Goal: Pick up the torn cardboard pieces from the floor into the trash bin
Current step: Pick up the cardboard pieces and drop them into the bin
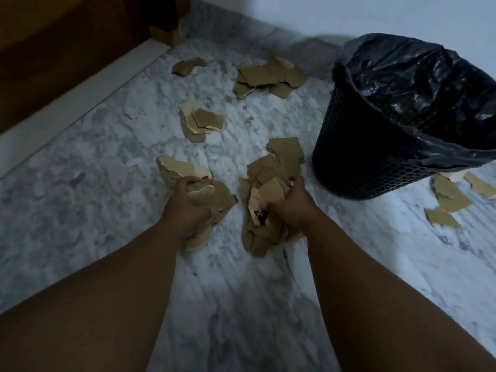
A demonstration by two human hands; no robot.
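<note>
Left hand (188,204) curled tight around a bundle of torn cardboard pieces (206,194) at frame centre, right hand (291,204) clenched on another bundle (268,191), marble floor (94,183), loose scraps (268,76) farther up, trash bin (375,146) upper right, black-lined.

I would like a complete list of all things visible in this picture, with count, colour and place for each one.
trash bin: one, black mesh, right side, on the floor
bin liner: one, black plastic, inside the bin
loose cardboard pieces: several clusters, brown and beige, far, middle and right of the bin
floor: one, white-grey marble
wooden furniture: one, dark brown, upper left
wall: one, pale, top right
left hand: one, gripping a bundle of cardboard
right hand: one, gripping a second bundle
</note>
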